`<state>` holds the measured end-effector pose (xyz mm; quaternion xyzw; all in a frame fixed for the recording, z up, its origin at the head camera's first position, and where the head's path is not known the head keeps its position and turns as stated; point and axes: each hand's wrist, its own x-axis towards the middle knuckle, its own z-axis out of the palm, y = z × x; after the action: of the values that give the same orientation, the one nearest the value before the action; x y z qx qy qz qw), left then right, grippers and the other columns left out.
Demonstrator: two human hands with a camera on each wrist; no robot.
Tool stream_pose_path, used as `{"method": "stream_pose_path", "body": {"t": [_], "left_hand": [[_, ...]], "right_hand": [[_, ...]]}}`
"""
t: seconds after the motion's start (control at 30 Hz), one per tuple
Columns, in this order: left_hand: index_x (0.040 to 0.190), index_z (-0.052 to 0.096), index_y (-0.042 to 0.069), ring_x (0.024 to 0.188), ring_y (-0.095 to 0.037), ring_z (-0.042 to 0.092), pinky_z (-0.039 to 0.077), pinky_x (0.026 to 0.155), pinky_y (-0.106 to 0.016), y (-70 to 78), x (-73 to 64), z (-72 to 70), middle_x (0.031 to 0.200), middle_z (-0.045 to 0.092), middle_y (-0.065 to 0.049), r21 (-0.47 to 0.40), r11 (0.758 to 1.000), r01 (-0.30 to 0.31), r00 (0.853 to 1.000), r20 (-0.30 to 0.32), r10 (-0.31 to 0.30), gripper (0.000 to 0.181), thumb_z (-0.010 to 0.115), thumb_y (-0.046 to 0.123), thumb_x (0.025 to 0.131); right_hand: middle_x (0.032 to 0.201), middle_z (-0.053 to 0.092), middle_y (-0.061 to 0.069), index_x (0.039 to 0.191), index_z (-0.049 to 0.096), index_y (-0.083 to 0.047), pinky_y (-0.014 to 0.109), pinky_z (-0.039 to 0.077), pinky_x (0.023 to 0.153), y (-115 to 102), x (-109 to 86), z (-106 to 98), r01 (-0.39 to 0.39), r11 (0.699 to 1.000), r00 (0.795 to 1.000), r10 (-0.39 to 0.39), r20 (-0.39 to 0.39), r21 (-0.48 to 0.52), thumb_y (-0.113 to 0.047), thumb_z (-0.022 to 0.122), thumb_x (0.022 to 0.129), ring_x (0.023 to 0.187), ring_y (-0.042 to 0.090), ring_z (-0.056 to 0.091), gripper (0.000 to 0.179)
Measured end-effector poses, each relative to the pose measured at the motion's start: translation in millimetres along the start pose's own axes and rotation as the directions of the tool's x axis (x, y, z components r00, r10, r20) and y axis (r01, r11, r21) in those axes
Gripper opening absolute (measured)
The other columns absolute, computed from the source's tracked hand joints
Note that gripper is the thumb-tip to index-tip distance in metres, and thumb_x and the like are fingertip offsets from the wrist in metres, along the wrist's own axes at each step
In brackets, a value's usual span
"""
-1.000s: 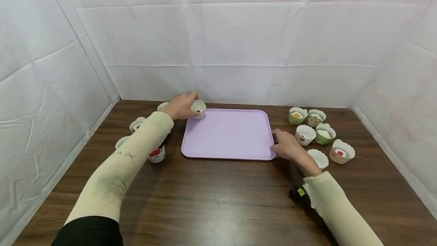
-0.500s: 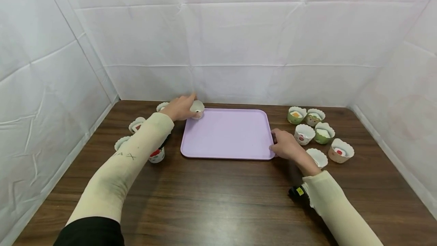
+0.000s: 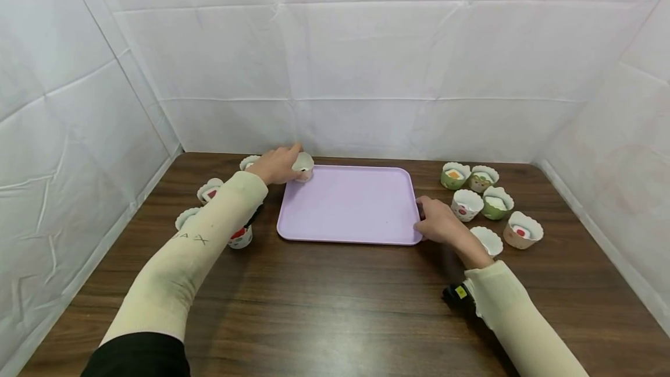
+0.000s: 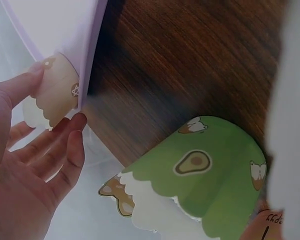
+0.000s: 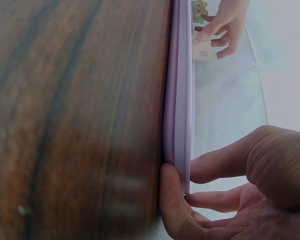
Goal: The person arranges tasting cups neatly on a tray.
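Pinching a beige paper cup (image 3: 303, 163) with the left hand (image 3: 276, 165), right at the far-left corner of the lilac tray (image 3: 348, 205). Left thumb is on the cup's side, fingers part-curled round the far side, so the gap is only about cup-wide. Can't tell if the cup's base bears on the tray or sits just above it.

Right hand (image 3: 438, 221) grips the tray's right edge near the front corner: thumb on the upper side, a finger tucked under the rim, next to the wooden table (image 3: 324, 307). Tray looks flat on the table, in the middle between two groups of cups.

Handling, my read: cup is thin paper, very light, soft-walled. Scalloped rim probably bends easily, so take it by the lower wall, light squeeze, no crushing. Tray looks like stiff smooth plastic, fairly light; may slide if pushed, and the raised rim is the place to hold it. Cups would likely tip or skate on that smooth face.

Nearest neighbour on the left is a green cup (image 4: 230, 165) with avocado prints, so watch for knocking it. On the right, a white cup (image 3: 487, 240) sits just beside the right wrist.
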<state>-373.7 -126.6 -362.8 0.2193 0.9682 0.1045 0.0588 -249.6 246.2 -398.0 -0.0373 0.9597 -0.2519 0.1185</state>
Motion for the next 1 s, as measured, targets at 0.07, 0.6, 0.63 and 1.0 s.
{"method": "stream_pose_path", "body": {"t": [0.07, 0.6, 0.63, 1.0], "left_hand": [[0.146, 0.040, 0.006, 0.123, -0.042, 0.060, 0.052, 0.104, -0.056, 0.1, 0.7, 0.7, 0.140, 0.058, -0.023, -0.008, 1.000, 0.007, 1.000, 0.008, -0.007, 0.067, 0.068, 0.043, 0.098], [0.158, 0.029, 0.005, 0.138, -0.046, 0.051, 0.046, 0.115, -0.060, 2.9, -0.2, -4.8, 0.154, 0.047, -0.025, -0.011, 1.000, 0.029, 0.997, 0.067, -0.028, 0.079, 0.066, 0.044, 0.099], [0.158, 0.028, 0.005, 0.138, -0.046, 0.051, 0.046, 0.115, -0.059, 4.0, -0.9, -7.0, 0.155, 0.047, -0.025, -0.017, 0.999, 0.028, 0.997, 0.067, -0.027, 0.080, 0.065, 0.044, 0.099], [0.163, 0.018, 0.000, 0.152, -0.042, 0.035, 0.031, 0.128, -0.058, 2.1, -7.0, -33.6, 0.164, 0.034, -0.026, -0.217, 0.976, 0.033, 0.999, 0.012, -0.031, 0.082, 0.038, 0.056, 0.108]], "right_hand": [[0.118, 0.062, 0.033, 0.147, 0.039, 0.015, 0.028, 0.062, 0.061, 0.3, -0.4, -0.4, 0.008, 1.000, 1.000, -0.008, -0.008, -0.001, -0.004, 0.063, 0.088, 0.085, 0.027, 0.066, 0.067], [0.121, 0.062, 0.035, 0.147, 0.039, 0.016, 0.029, 0.063, 0.061, 1.2, -1.1, 0.8, 0.016, 1.000, 1.000, -0.016, -0.013, 0.023, -0.003, 0.061, 0.087, 0.087, 0.029, 0.067, 0.067], [0.122, 0.062, 0.035, 0.147, 0.039, 0.016, 0.029, 0.063, 0.062, 1.3, -1.2, 0.6, 0.015, 1.000, 1.000, -0.015, -0.012, 0.022, -0.003, 0.061, 0.087, 0.088, 0.029, 0.067, 0.067], [0.123, 0.061, 0.035, 0.148, 0.039, 0.015, 0.029, 0.063, 0.062, 3.1, 0.0, -0.6, 0.007, 1.000, 1.000, -0.007, -0.012, 0.022, -0.003, 0.063, 0.087, 0.089, 0.030, 0.067, 0.068]]}}
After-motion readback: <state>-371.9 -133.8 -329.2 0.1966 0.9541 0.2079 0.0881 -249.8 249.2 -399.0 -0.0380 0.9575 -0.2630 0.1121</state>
